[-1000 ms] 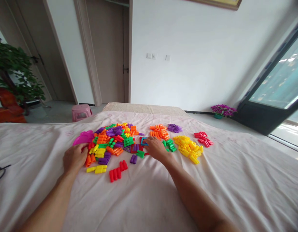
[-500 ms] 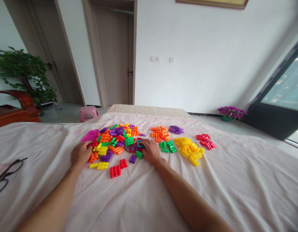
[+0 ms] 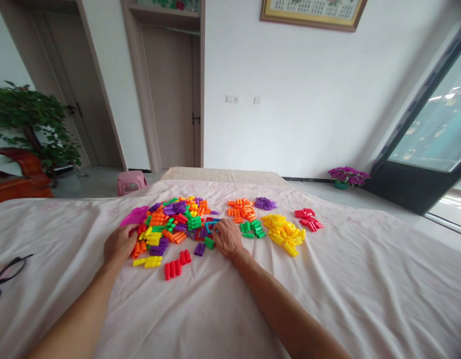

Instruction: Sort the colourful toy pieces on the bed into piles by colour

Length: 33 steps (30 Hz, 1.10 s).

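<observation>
A mixed heap of plastic building pieces [image 3: 166,219] in red, orange, yellow, green and purple lies on the cloth. My left hand [image 3: 120,243] rests at the heap's left edge with curled fingers, beside red and orange pieces; its fingertips are partly hidden. My right hand [image 3: 227,237] is bent over the heap's right side, its fingers closed on a blue frame-shaped piece [image 3: 209,227]. Just below that lie a green piece [image 3: 209,243] and a purple piece [image 3: 199,249]. Red pieces [image 3: 173,269] and yellow pieces [image 3: 153,261] sit in front of the heap.
To the right are separate groups of orange [image 3: 240,210], purple [image 3: 265,203], green [image 3: 252,228], yellow [image 3: 283,233] and red pieces [image 3: 308,219]. A magenta tray [image 3: 135,216] stands behind my left hand. Eyeglasses [image 3: 6,279] lie at far left on the wrinkled tablecloth [image 3: 327,289].
The camera view has tilted up and shifted slightly right. My right hand has turned a little, and the blue piece at its fingers is now tilted. My left hand stays at the heap's edge.
</observation>
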Tool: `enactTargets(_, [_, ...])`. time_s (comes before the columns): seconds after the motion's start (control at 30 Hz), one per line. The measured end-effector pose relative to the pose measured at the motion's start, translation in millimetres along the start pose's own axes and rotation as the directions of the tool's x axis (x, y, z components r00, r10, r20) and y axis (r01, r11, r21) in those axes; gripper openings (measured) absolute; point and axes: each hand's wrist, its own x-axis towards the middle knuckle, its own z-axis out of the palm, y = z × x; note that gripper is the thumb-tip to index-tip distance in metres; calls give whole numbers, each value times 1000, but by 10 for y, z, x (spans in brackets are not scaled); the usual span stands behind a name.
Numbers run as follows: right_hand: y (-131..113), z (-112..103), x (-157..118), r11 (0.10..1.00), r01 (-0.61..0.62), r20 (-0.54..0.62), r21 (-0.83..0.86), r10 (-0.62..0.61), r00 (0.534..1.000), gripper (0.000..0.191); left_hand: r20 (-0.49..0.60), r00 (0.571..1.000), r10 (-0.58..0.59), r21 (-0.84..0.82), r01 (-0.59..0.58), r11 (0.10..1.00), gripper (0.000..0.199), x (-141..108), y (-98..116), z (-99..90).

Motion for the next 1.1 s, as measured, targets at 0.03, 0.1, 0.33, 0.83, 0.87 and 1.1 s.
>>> enactTargets(0.03, [-10, -6, -6, 1000, 8, 13, -8, -8, 1000, 19, 2, 1000, 4, 3, -4, 1000, 43, 2, -5, 4])
enactTargets(0.1, [-27, -13, -12, 999, 43, 44, -17, -43, 998, 21, 1, 1000, 12, 11, -12, 1000, 44, 2, -10, 7])
enactTargets(0.33, [-39, 78, 17, 972, 216, 110, -93, -206, 972, 17, 13, 1000, 12, 8, -12, 1000, 45, 21, -47, 36])
enactTargets(0.83, [170, -9, -76, 986, -168, -260, -11, 159, 952, 19, -41, 999, 6, -22, -6, 1000, 43, 16, -70, 39])
enactTargets(0.87, [217, -48, -86, 977, -215, -281, -13, 203, 938, 20, -40, 999, 4, -27, -5, 1000, 43, 19, -73, 38])
enactTargets(1.1, [629, -373, -193, 803, -583, -336, -123, 519, 786, 28, -31, 999, 34, -66, -36, 997, 44, 10, -106, 40])
